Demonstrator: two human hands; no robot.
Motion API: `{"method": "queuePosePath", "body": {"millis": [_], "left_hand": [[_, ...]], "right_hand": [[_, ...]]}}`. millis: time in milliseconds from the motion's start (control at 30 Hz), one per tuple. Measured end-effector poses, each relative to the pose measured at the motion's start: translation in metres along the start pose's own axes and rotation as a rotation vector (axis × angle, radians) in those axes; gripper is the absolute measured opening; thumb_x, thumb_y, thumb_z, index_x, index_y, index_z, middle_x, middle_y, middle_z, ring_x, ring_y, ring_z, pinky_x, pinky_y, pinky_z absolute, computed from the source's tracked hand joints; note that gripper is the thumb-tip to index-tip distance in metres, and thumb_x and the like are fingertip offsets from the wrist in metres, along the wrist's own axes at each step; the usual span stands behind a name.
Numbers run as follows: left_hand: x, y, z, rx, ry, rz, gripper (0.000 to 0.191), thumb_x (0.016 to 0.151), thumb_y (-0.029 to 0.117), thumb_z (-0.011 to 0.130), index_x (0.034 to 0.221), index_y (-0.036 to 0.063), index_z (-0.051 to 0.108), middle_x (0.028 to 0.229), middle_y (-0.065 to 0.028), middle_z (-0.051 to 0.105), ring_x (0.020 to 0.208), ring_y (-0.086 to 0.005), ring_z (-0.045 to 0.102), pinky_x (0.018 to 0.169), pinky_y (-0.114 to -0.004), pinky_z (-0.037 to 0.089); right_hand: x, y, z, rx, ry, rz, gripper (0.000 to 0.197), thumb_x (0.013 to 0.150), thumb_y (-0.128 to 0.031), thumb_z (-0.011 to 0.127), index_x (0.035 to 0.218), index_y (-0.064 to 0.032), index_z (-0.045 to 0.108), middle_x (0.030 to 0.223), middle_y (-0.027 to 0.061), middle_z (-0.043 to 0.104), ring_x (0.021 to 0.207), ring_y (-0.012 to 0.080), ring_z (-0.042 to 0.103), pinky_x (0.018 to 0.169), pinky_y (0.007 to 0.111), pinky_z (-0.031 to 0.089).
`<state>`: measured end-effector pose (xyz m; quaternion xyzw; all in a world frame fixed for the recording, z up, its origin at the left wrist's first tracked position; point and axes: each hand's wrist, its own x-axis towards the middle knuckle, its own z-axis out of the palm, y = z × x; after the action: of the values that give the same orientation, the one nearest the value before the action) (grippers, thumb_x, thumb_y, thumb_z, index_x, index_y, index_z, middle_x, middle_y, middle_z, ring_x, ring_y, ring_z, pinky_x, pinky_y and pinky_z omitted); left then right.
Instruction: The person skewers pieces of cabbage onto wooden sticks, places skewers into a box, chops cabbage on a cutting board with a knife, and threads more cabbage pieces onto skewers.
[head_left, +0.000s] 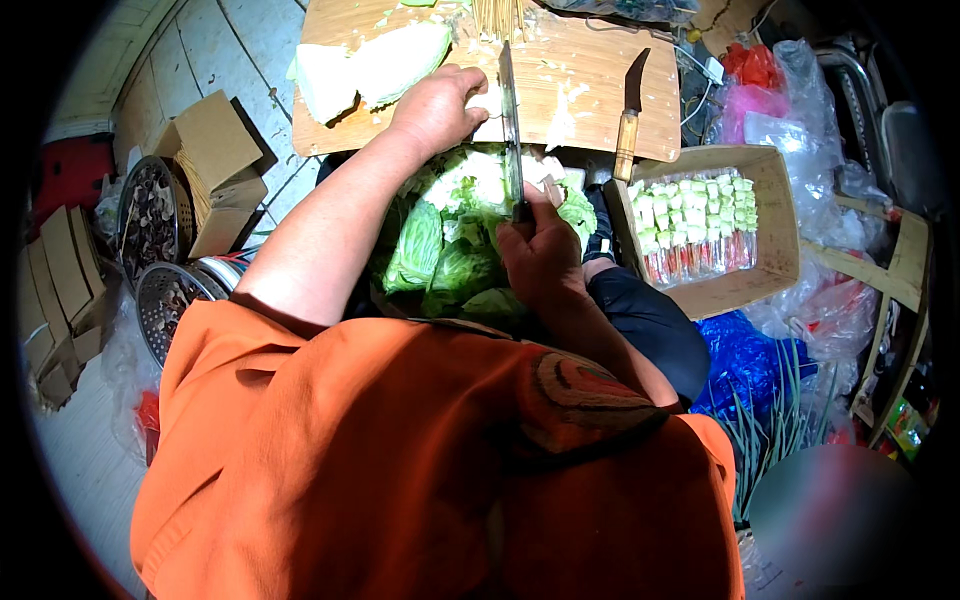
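My right hand (544, 251) grips the handle of a long-bladed knife (511, 120), its blade pointing away across the edge of the wooden board (450, 139). Just left of the blade, my left hand (442, 105) rests on a pale piece of cabbage (491, 101) at the board's near edge. Large cut cabbage pieces (401, 64) lie to the left of that hand. Thin wooden skewers (496, 19) are at the board's far side. A second knife (628, 112) with a wooden handle lies at the right, its handle over the edge. Below the board are cabbage heads and leaves (461, 255).
At the right, a cardboard box (776, 225) holds skewered cabbage pieces (697, 206). Perforated metal bowls (161, 300) and an open carton of skewers (217, 142) stand left. Plastic bags (810, 112), a blue bag (742, 360) and green onions (780, 412) crowd the right.
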<state>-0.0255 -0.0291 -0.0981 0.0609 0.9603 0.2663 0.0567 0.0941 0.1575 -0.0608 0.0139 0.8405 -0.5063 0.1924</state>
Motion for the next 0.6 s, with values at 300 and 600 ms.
{"method": "queuePosePath", "body": {"millis": [300,600], "left_hand": [[0.001,0.006,-0.003,0.082,-0.010,0.018,0.031,0.079,0.023,0.070,0.107,0.0115,0.060,0.097,-0.0105,0.061,0.092,-0.0316,0.060,0.079,-0.041,0.049],[0.003,0.007,-0.001,0.103,-0.026,-0.011,0.033,0.078,0.022,0.070,0.108,0.0118,0.060,0.099,-0.0115,0.062,0.092,-0.0312,0.062,0.079,-0.041,0.050]], "right_hand": [[-0.001,-0.022,-0.019,0.005,-0.170,0.127,0.049,0.081,-0.015,0.056,0.125,0.0053,0.046,0.075,0.0147,0.062,0.073,0.0290,0.062,0.072,0.037,0.049],[0.008,-0.023,-0.022,-0.072,-0.178,0.089,0.041,0.081,-0.016,0.052,0.116,0.0064,0.051,0.079,0.0216,0.063,0.076,0.0375,0.062,0.074,0.042,0.048]]}}
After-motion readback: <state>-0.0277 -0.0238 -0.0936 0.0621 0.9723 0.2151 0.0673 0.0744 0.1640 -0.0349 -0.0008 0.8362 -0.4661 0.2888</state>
